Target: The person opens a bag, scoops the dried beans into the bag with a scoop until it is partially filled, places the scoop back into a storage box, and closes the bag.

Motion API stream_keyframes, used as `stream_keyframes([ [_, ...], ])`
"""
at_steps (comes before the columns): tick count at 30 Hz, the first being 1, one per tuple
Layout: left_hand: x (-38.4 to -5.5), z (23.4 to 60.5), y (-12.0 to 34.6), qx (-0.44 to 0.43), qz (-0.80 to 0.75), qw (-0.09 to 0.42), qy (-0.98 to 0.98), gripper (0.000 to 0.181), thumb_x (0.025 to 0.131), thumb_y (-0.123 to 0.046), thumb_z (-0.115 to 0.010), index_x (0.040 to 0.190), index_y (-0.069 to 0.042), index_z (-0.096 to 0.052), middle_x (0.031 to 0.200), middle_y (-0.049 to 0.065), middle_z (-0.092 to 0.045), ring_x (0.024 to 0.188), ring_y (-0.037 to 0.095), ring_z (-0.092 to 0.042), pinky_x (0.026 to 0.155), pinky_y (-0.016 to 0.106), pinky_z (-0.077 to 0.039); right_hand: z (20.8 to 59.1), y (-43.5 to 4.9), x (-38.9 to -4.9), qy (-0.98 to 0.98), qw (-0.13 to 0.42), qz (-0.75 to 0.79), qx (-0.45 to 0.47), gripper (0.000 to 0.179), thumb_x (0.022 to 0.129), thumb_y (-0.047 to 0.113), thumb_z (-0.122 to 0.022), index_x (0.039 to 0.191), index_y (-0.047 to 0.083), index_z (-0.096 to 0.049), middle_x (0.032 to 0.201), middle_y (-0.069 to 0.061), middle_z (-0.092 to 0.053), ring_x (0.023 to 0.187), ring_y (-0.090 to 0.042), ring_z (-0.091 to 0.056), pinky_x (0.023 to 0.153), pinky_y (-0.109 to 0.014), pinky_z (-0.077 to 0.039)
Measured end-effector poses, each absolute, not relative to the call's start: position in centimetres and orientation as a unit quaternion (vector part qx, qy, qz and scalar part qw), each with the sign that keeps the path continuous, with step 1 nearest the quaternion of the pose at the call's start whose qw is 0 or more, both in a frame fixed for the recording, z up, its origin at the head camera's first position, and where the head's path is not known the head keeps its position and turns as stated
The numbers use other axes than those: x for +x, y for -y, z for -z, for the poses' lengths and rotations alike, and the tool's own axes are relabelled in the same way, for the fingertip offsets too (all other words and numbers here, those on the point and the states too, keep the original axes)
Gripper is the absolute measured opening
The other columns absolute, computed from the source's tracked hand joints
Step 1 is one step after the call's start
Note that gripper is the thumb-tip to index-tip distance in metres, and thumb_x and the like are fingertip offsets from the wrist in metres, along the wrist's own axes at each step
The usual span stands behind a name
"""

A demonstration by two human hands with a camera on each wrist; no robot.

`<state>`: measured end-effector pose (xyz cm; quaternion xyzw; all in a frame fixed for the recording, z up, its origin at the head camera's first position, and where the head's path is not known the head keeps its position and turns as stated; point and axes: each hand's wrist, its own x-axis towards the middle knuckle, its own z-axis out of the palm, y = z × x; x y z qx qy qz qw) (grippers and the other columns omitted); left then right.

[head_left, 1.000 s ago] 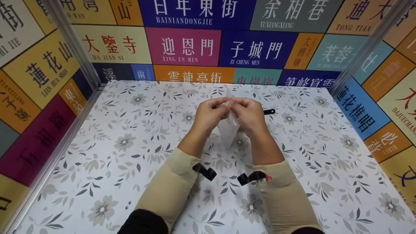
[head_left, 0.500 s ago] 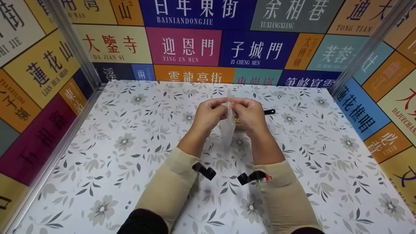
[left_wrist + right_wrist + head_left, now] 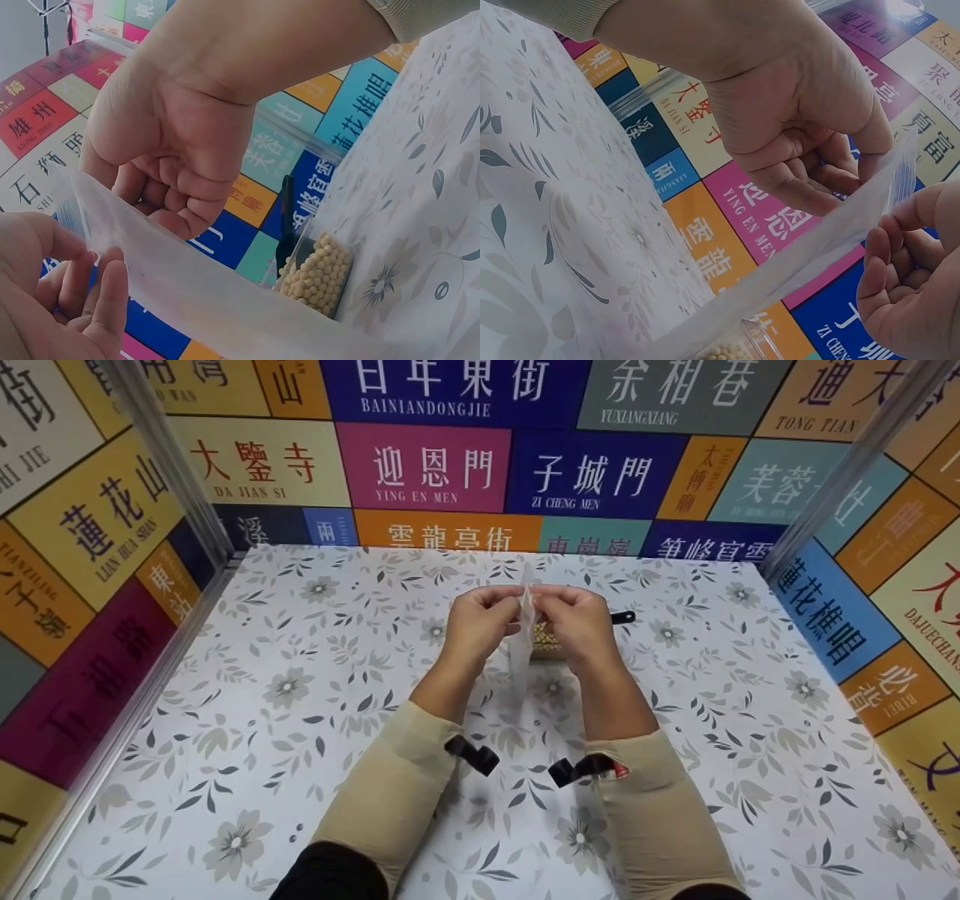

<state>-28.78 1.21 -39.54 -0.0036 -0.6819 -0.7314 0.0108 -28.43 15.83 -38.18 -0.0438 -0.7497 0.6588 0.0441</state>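
Observation:
Upright between both hands hangs a translucent plastic zip bag [image 3: 520, 660], seen nearly edge-on in the head view. My left hand [image 3: 481, 622] pinches one side of its top edge with thumb and forefinger. The other side is pinched by my right hand [image 3: 576, 622], its fingertips right beside the left ones. In the right wrist view the ridged zip strip [image 3: 901, 180] shows near the fingers. Behind the right hand stands a clear box [image 3: 551, 657] of round yellow beans [image 3: 319, 277], partly hidden by that hand.
A black handle [image 3: 624, 618] sticks out to the right of the box, beyond the right hand. The table [image 3: 300, 780] wears a white floral cover. Colourful sign-printed panels [image 3: 424, 469] rise at its back and sides.
The bag has turned more edge-on and its top has shifted slightly between the fingers. More of the bean box shows now. Both arms stay nearly still.

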Motion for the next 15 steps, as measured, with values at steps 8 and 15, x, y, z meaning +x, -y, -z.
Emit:
stream_keyframes([
  [8, -28.82, 39.51, -1.11, -0.004, 0.73, 0.015, 0.683, 0.018, 0.089, -0.017, -0.061, 0.099, -0.013, -0.076, 0.089, 0.006, -0.068, 0.082, 0.016, -0.069, 0.071, 0.03, -0.063, 38.12, -16.01, -28.44, 0.755, 0.051, -0.651, -0.061, 0.019, 0.093, 0.02, -0.064, 0.106, 0.013, -0.076, 0.099, -0.007, -0.072, 0.084, -0.018, -0.065, 0.065, -0.027, -0.057],
  [15, -28.97, 39.59, -0.96, 0.005, 0.737, 0.024, 0.676, 0.019, 0.09, -0.016, -0.061, 0.101, -0.01, -0.075, 0.088, 0.006, -0.064, 0.079, 0.017, -0.065, 0.071, 0.03, -0.063, 37.99, -16.32, -28.46, 0.777, 0.065, -0.622, -0.067, 0.02, 0.092, 0.022, -0.063, 0.105, 0.015, -0.077, 0.101, -0.007, -0.073, 0.082, -0.018, -0.067, 0.064, -0.026, -0.057],
])
